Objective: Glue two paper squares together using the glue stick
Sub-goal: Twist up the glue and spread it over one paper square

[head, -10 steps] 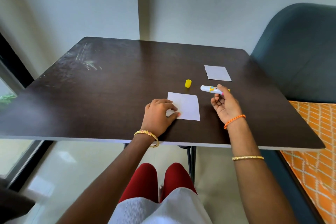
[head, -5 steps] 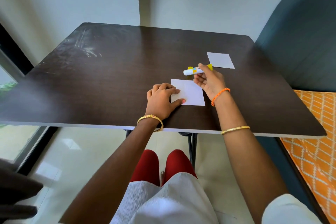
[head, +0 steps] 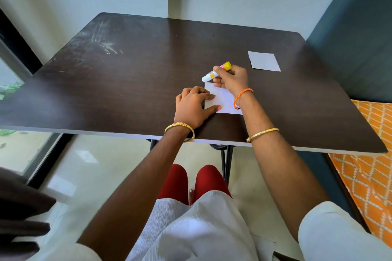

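1. One paper square (head: 228, 101) lies on the worktop (head: 127, 82), near its front edge, right of centre.
2. The left hand (head: 194, 108) rests on this square's left edge.
3. The right hand (head: 232, 80) is over its far edge, holding the glue stick (head: 214, 73).
4. The second paper square (head: 264, 61) lies farther back, to the right, well apart.
5. A chair (head: 360, 38) stands right of the worktop.

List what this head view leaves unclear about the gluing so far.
- Glue stick tip: too small to tell whether it touches the near paper square.
- Glue on that square: none can be made out.
- The square's middle: hidden by the right hand and left hand.
- Loose cap: not visible, perhaps behind the right hand.
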